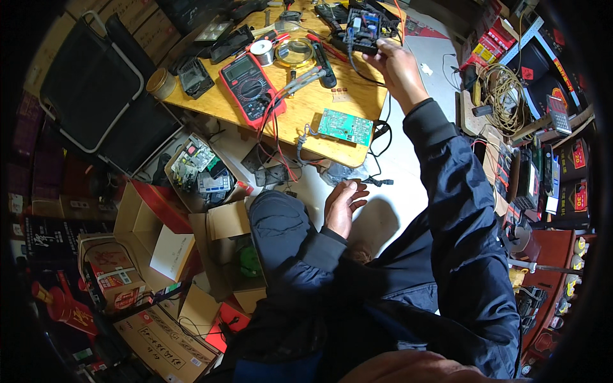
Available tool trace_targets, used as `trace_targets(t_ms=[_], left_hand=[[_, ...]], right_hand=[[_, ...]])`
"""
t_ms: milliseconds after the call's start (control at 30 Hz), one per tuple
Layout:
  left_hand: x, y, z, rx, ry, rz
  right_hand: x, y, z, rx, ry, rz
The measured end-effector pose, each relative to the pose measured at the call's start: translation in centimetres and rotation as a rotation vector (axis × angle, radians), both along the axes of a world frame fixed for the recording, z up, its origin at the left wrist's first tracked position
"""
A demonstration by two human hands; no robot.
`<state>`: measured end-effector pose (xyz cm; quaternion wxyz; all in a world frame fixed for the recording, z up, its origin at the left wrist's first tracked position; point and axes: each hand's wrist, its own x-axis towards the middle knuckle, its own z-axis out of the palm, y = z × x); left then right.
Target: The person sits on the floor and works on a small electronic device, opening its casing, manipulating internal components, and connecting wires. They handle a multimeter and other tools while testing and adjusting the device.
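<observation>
At the far right of the wooden table, my right hand grips the edge of an open black case with electronic parts inside. A dark cable runs down from it. My left hand hovers over my lap, loosely curled with the fingers apart and nothing visible in it. Near the table's front corner lies a green circuit board with a coiled cord. Left of it rests a red multimeter, its leads hanging over the edge.
Behind the multimeter are a solder spool, a round yellow-rimmed magnifier and a black-handled tool. A black chair stands left. Open cardboard boxes and a box of circuit boards crowd the floor. Coiled cable lies right.
</observation>
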<state>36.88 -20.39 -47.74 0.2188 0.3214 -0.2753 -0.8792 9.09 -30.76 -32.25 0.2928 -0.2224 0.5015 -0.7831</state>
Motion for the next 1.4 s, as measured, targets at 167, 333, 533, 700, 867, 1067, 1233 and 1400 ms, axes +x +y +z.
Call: trace_targets(t_ms=[167,333,533,700,867,1067,1233,1400], left_hand=[[0.0,0.0,0.2,0.012,-0.007,0.005],[-0.3,-0.1,0.3,0.029,-0.004,0.002],[-0.4,-0.2,0.1,0.022,-0.008,-0.004],[-0.1,-0.2,-0.4,-0.009,0.038,-0.01],[0.0,-0.2,-0.8,0.048,0.087,0.014],[0.3,-0.3,0.2,-0.01,0.069,0.022],[2.1,-0.1,2.6,-0.065,0.055,0.012],[8.9,-0.9,6.4,-0.138,0.367,0.106]], right_hand=[[-0.2,-1.9,-1.8,0.186,0.048,0.122],[-0.4,-2.5,-2.4,0.3,0.12,0.159],[-1.0,-1.8,-2.2,0.51,0.409,0.099],[-1.2,0.7,-2.8,0.399,0.35,0.098],[-1.1,6.6,-3.1,0.31,0.383,-0.049],[2.7,16.6,-5.6,0.239,0.24,-0.099],[8.6,22.2,-9.0,0.359,0.091,-0.033],[9.6,24.0,-8.1,0.444,0.178,0.14]])
